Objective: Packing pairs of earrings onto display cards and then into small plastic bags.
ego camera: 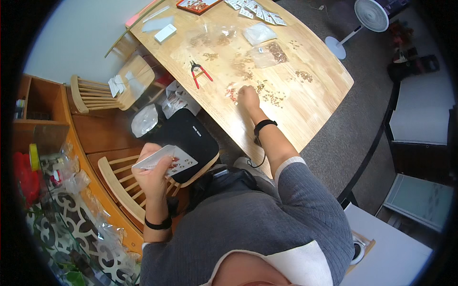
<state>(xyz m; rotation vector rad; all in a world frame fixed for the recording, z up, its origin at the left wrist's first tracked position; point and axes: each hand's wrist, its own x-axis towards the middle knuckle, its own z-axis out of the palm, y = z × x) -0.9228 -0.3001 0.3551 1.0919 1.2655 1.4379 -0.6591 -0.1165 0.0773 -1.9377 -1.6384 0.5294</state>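
Observation:
A white card [186, 159] carrying rows of small gold and red pieces is held in my left hand [154, 171], thumb on its face, above the black seat cushion. On the wooden table, my right hand [248, 96] touches down between a small pile of red and gold pieces [231, 91] and scattered gold-coloured pieces [273, 97]. Its fingers are bunched, and whether they pinch a piece cannot be seen. Red-handled pliers [200, 74] lie farther back. A clear bag of small copper-coloured pieces [276, 52] rests beyond my right hand.
At the table's far end are an orange-rimmed tray [196, 10] of pieces and several filled cards [263, 14]. A white box [165, 33] sits near the left edge. Wooden chairs [100, 93] stand left of the table, a white fan [371, 16] beyond its right side.

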